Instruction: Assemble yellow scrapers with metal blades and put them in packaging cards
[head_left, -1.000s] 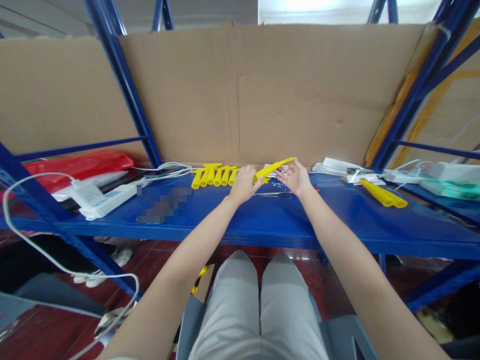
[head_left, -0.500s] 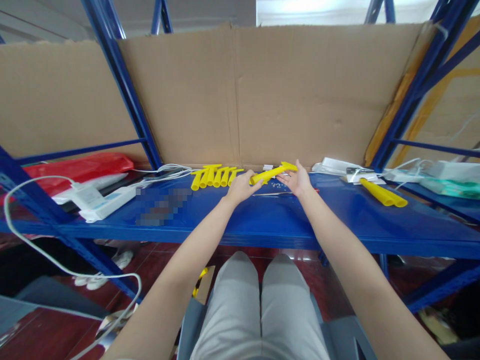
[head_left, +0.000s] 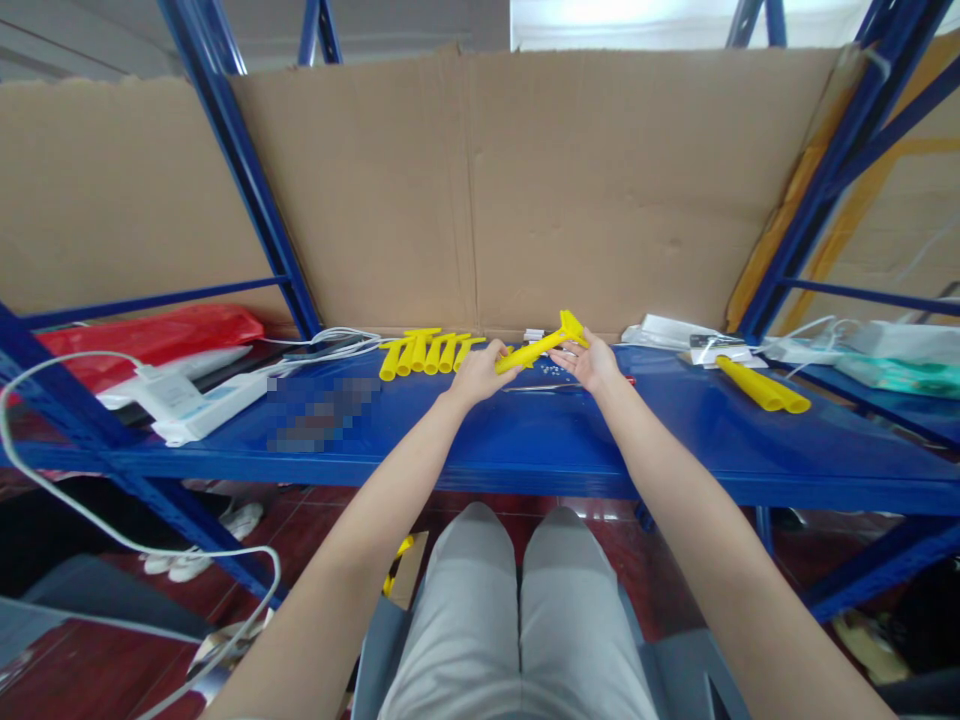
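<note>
A yellow plastic scraper (head_left: 534, 352) with a tubular handle and a wide, flared head is held slantwise above the shelf. My left hand (head_left: 480, 373) is closed round the handle's lower end. At the neck just below the head, the fingers of my right hand (head_left: 590, 362) touch the scraper, partly hidden by it. Under my hands lie small pale bits (head_left: 553, 370) and a thin metal tool (head_left: 536, 387) with a red end. Several similar yellow scrapers (head_left: 424, 353) lie in a row left of my left hand.
Two yellow tubes (head_left: 763, 386) lie on the right of the blue shelf (head_left: 555, 440), near white packaging (head_left: 664, 332). A white power strip (head_left: 214, 408) with cables and a red bag (head_left: 169, 340) are at the left. Cardboard (head_left: 600, 190) walls the back; blue posts (head_left: 244, 175) flank it.
The scraper has turned in my hands, so its wide head now shows upright and faces me more. My right fingers have shifted slightly lower, beneath the head.
</note>
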